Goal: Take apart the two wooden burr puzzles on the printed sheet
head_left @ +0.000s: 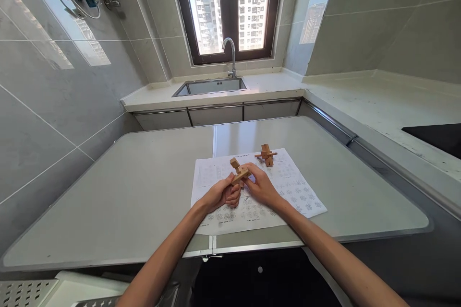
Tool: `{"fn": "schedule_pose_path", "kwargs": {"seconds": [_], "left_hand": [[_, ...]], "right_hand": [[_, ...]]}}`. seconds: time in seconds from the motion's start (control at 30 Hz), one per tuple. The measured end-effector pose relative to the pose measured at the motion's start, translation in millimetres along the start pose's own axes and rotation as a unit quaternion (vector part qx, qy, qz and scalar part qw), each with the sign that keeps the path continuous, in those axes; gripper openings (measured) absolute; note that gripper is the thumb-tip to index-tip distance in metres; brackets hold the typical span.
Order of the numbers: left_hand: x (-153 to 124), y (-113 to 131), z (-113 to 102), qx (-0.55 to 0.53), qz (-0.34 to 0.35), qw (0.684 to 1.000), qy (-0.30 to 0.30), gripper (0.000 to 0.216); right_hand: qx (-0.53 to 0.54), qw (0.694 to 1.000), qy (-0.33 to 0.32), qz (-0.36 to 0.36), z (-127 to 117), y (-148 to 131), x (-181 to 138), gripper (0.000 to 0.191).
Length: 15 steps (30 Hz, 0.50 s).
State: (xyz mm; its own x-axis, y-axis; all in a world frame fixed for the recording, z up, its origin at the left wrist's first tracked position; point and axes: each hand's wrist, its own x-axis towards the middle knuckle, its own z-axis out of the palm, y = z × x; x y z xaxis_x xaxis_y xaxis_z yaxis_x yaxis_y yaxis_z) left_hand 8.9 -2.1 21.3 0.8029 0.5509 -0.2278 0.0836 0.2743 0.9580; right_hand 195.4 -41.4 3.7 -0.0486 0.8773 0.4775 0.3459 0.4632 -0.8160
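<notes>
Between my two hands is a light wooden interlocking puzzle (240, 173), made of notched sticks, with one piece jutting up to the upper left. My left hand (224, 194) grips its lower left end, fingers curled under. From the right, my right hand (262, 186) pinches its other end, and the fingers hide part of it. Both hands are just above a printed sheet (298, 187) covered in small diagrams. A second, darker wooden puzzle (266, 155) of crossed pieces rests at the sheet's upper right, apart from my hands.
The sheet lies on a pale folding table (151, 182) with a metal seam. Beyond it are a white counter (266, 84), a sink (216, 87) and a faucet (233, 57) under a window. A black cooktop edge (439, 136) is at right, a white perforated rack (29, 292) at lower left.
</notes>
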Motion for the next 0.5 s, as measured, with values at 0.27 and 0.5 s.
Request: {"fn": "schedule_pose_path", "kwargs": {"seconds": [0.27, 0.5], "left_hand": [[3, -3, -3, 0.207, 0.156, 0.939, 0.226, 0.051], [3, -15, -8, 0.518, 0.18, 0.75, 0.37, 0.048]], "right_hand": [[-0.094, 0.985, 0.125, 0.067, -2, 15, 3, 0.029], [-0.226, 0.956, 0.119, 0.144, -2, 16, -1, 0.039]]}}
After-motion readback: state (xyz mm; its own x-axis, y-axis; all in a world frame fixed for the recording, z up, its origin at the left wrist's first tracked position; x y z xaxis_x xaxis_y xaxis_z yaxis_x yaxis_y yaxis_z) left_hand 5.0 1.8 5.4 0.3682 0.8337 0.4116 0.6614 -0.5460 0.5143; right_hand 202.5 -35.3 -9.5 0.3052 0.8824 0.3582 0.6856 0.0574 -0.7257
